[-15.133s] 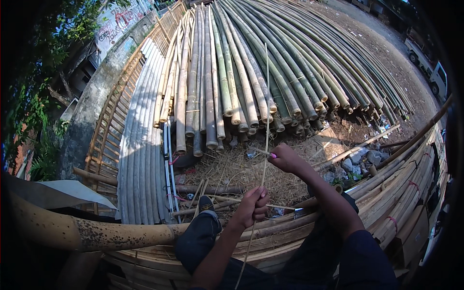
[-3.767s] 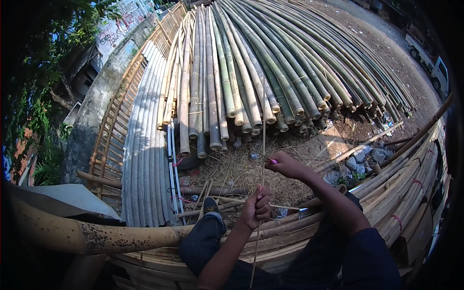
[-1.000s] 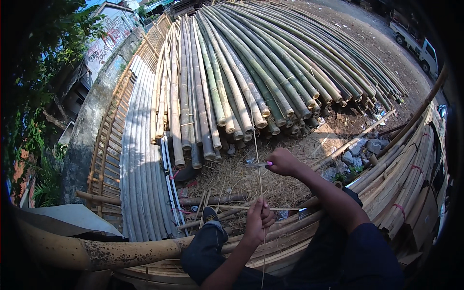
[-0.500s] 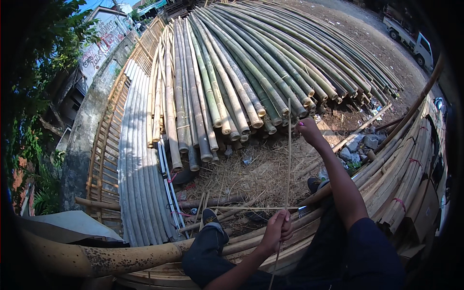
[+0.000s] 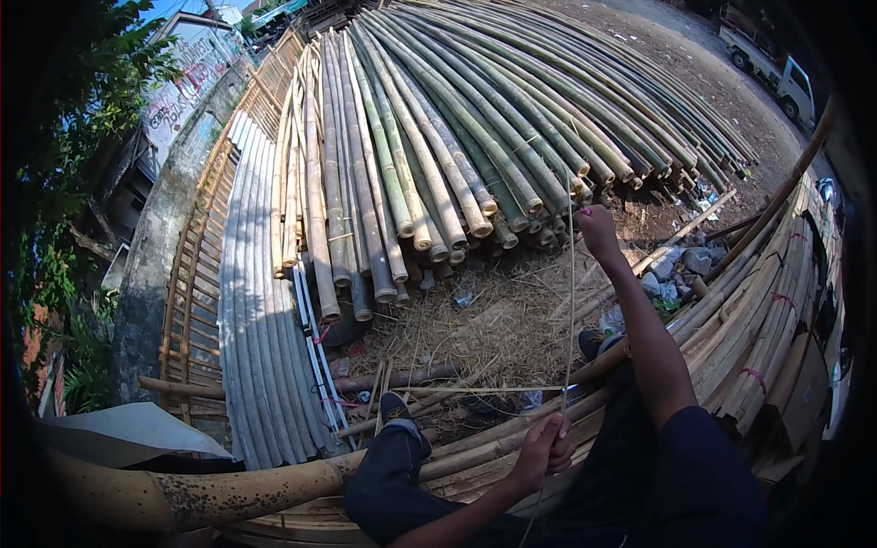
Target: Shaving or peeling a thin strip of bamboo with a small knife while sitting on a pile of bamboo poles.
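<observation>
A thin pale bamboo strip (image 5: 570, 310) runs nearly upright between my two hands. My right hand (image 5: 596, 228) is stretched far forward and grips the strip near its upper end. My left hand (image 5: 544, 449) is closed around the strip's lower part, close to my lap. I sit on a stack of bamboo poles (image 5: 475, 447) with my legs in dark trousers and a dark shoe (image 5: 399, 411) resting on the poles. The strip's lower end runs out of view below my left hand.
A big pile of long bamboo poles (image 5: 438, 155) lies ahead, cut ends toward me. Bamboo shavings (image 5: 484, 329) cover the ground in between. Grey poles (image 5: 260, 310) lie at left, more bamboo (image 5: 776, 310) at right, a white truck (image 5: 772, 68) far right.
My right hand has reached forward and up along the strip, from close above my left hand to arm's length. My left hand has dropped lower and kept its grip.
</observation>
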Tool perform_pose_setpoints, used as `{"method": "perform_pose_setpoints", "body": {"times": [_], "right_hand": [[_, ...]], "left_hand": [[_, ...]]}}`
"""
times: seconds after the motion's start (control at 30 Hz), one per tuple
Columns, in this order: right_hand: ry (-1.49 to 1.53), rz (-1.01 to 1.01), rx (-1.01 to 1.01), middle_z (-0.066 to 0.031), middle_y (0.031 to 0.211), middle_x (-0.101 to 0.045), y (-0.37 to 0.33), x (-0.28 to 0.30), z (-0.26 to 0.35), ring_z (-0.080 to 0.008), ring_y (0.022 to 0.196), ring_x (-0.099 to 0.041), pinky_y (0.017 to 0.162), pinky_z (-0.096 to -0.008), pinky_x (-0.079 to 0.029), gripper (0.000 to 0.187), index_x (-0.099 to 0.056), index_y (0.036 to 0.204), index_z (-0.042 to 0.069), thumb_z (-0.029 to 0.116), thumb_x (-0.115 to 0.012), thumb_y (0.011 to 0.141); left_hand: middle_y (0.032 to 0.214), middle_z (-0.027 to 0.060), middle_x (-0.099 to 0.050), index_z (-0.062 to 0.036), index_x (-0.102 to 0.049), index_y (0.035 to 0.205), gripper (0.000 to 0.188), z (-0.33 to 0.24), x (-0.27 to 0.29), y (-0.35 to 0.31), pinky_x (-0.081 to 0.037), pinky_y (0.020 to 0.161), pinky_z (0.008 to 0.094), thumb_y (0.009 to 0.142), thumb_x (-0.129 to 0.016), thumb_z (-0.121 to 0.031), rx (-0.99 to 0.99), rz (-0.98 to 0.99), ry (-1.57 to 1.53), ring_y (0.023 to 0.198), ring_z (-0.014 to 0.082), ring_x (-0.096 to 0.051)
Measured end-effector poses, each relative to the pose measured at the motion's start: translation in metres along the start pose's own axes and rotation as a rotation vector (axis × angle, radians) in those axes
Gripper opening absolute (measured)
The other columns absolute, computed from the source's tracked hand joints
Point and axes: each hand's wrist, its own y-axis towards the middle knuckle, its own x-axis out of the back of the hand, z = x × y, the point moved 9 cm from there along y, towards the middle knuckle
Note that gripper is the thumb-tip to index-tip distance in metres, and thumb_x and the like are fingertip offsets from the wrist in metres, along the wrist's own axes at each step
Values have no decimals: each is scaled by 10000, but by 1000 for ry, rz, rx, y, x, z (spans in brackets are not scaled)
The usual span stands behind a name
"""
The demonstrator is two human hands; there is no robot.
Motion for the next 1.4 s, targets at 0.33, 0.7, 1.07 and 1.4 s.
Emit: {"method": "perform_pose_setpoints", "body": {"times": [0.33,0.7,1.07,1.4], "right_hand": [[120,408,84,-167,507,-449,-61,-91,64,-202,464,-445,493,-394,-326,333,-496,633,-45,235,-608,773],[-75,923,717,-174,581,-553,-200,-149,154,-374,607,-580,583,-476,-455,180,-586,631,54,217,-603,705],[-102,618,376,-203,597,-540,-114,-130,102,-415,581,-531,572,-503,-418,236,-544,619,17,217,-551,745],[-68,794,690,-185,596,-544,-179,-143,148,-403,609,-559,591,-496,-438,215,-563,632,45,236,-579,729]], "left_hand": [[580,-55,-278,-40,-478,1036,250,-129,50,6,-210,356,176,1005,-396,-275,-348,-236,266,410,18,-217],[558,-60,-257,-59,-477,937,267,-150,77,-4,-207,370,193,1011,-377,-295,-479,-439,342,420,29,-247],[561,-52,-234,-107,-429,888,256,-122,39,0,-164,366,194,1010,-370,-324,-301,-121,37,427,42,-203],[565,-60,-229,-110,-418,879,240,-127,50,-9,-163,377,194,1013,-371,-304,-453,-321,128,429,35,-197]]}}
